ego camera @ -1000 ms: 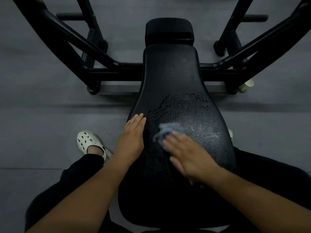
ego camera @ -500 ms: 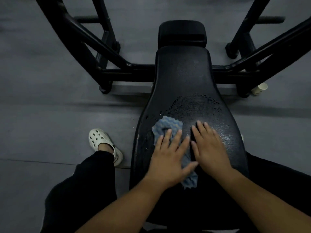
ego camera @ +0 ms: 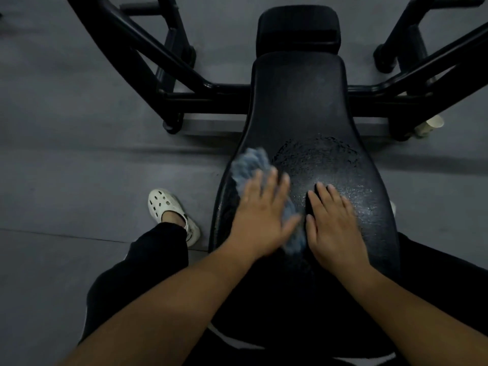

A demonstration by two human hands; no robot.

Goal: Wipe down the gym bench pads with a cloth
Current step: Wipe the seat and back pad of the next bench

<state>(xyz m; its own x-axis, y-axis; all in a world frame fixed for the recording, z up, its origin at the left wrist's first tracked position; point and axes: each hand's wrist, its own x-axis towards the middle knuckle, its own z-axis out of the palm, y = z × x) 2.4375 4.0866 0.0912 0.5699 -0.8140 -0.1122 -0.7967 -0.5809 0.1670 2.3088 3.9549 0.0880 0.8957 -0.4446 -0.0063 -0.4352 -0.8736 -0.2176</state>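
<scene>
left hand (ego camera: 260, 215) spread flat on cloth (ego camera: 250, 165) | right hand (ego camera: 335, 223) spread flat on wet bench pad (ego camera: 298, 101) | grey floor (ego camera: 79, 167)

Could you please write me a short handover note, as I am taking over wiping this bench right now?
Left hand: open, fingers flat, pressing the blue cloth onto the left side of the long pad.
Right hand: open, lying flat on the pad beside the cloth, holding nothing.
Done: a wet streaked patch covers the middle of the long pad, so that part seems wiped.
Left: the far half of the long pad and the small end pad show no wet marks. The near end is too dark to judge.
</scene>
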